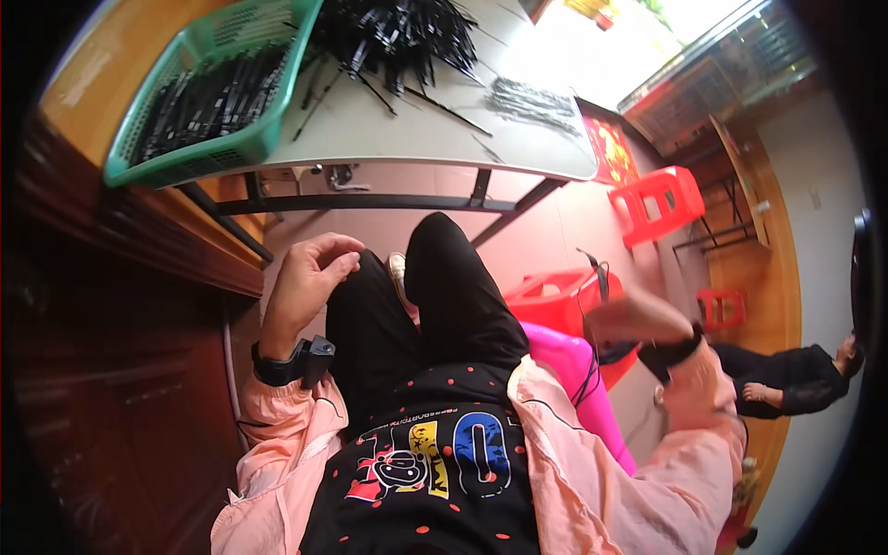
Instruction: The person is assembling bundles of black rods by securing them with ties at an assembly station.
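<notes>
My left hand (313,282) hovers over my left thigh, palm turned inward. Its fingers are loosely bent, with a gap to the thumb and nothing visible in them. A black strap with a small black box (317,361) sits on that wrist. Out to the right, my right hand (638,319) is smeared by motion, so its fingers cannot be made out. Nearest to it are a black cable (598,270) and a red plastic stool (546,294). A bright pink object (564,356) lies beside my right thigh, partly covered by my sleeve.
Ahead stands a pale table (388,153) bearing a heap of thin black strips (398,37), a bundle of silvery strands (532,102) and a green basket (199,162) of black strips. Another red stool (680,199) is right. A person in black (805,379) is far right; dark wooden panelling (148,398) is left.
</notes>
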A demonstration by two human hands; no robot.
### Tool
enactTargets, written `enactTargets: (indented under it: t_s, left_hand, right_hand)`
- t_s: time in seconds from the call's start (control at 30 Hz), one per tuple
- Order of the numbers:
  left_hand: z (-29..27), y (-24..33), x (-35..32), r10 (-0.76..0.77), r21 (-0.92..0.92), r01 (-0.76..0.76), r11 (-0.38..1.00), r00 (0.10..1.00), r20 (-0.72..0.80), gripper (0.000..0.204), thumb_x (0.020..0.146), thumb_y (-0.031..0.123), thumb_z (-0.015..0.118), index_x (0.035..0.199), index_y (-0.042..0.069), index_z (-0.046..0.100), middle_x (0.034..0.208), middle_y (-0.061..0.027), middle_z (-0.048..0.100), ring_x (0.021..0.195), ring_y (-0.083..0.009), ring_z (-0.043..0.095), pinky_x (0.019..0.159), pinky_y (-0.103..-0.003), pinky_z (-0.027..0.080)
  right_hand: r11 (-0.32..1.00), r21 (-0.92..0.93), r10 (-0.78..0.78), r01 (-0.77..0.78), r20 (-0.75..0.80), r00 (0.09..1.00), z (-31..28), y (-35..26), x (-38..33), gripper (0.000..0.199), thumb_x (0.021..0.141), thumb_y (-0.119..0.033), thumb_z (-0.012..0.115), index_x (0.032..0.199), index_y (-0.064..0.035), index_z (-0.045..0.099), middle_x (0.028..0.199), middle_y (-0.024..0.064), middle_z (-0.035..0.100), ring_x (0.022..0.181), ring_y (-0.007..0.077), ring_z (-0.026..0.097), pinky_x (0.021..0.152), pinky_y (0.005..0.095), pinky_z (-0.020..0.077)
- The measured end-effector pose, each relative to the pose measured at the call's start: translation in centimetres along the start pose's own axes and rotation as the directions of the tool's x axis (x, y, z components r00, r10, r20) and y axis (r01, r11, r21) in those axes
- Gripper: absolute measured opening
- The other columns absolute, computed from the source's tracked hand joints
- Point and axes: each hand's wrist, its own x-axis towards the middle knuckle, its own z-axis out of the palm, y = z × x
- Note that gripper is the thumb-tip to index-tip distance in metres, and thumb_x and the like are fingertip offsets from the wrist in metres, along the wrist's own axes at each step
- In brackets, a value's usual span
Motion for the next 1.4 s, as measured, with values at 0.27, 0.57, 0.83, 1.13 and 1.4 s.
enactTargets:
  t_s: [0.27, 0.57, 0.83, 1.13, 1.4]
  left_hand:
    - [-0.4, 6.8, 0.9, 0.111, 0.282, -0.071, 0.957, 0.986, -0.127, 0.014, 0.086, 0.004, 0.058, 0.098, -0.001, 0.064, 0.077, 0.0001, 0.062, 0.072, -0.0056, 0.056, 0.066, -0.019, 0.045]
    - [3.5, 9.4, 5.2, 0.128, 0.231, -0.071, 0.97, 0.962, -0.242, 0.014, 0.087, 0.004, 0.057, 0.097, -0.001, 0.064, 0.078, -0.0011, 0.063, 0.07, -0.0059, 0.056, 0.064, -0.019, 0.045]
    - [6.0, 8.0, 5.9, 0.119, 0.22, -0.076, 0.973, 0.974, -0.19, 0.013, 0.087, 0.005, 0.058, 0.095, -0.002, 0.065, 0.078, -0.002, 0.064, 0.071, -0.0067, 0.058, 0.064, -0.02, 0.047]
    - [9.5, 5.1, 4.8, 0.036, 0.114, -0.022, 0.993, 0.992, -0.117, 0.012, 0.086, 0.004, 0.059, 0.095, 0.0, 0.065, 0.077, -0.0018, 0.063, 0.069, -0.0066, 0.056, 0.064, -0.02, 0.045]
    - [6.8, 6.4, 6.9, 0.059, 0.181, -0.024, 0.983, 0.979, -0.194, 0.013, 0.085, 0.003, 0.058, 0.095, -0.001, 0.065, 0.079, -0.0029, 0.065, 0.072, -0.0075, 0.058, 0.065, -0.021, 0.047]
  right_hand:
    - [0.944, -0.199, -0.329, 0.265, -0.66, 0.675, -13.2, 0.9, 19.5, 0.018, 0.085, -0.011, 0.059, 0.096, 0.0025, 0.064, 0.076, 0.0068, 0.065, 0.067, 0.0105, 0.059, 0.061, 0.0243, 0.0477]
    - [0.843, -0.498, -0.53, 0.204, -0.704, 0.472, -15.1, 0.1, 23.4, 0.016, 0.079, -0.011, 0.061, 0.09, -0.0018, 0.066, 0.077, 0.0137, 0.065, 0.069, 0.0254, 0.063, 0.066, 0.0333, 0.049]
    - [0.88, -0.476, -0.428, 0.005, -0.788, 0.443, -19.8, 8.3, 17.1, 0.016, 0.076, -0.009, 0.061, 0.088, -0.0016, 0.067, 0.08, 0.0166, 0.064, 0.076, 0.0323, 0.063, 0.072, 0.0371, 0.0495]
    - [0.782, -0.622, -0.566, 0.047, -0.677, 0.471, -18.3, 10.8, 19.2, 0.017, 0.076, -0.011, 0.065, 0.092, -0.0051, 0.067, 0.088, 0.0126, 0.061, 0.081, 0.0301, 0.06, 0.074, 0.0361, 0.0478]
    - [0.776, -0.622, -0.582, 0.106, -0.64, 0.502, -18.2, 7.8, 19.9, 0.014, 0.077, -0.011, 0.065, 0.088, -0.0036, 0.067, 0.084, 0.0127, 0.061, 0.076, 0.0305, 0.06, 0.072, 0.0374, 0.0484]
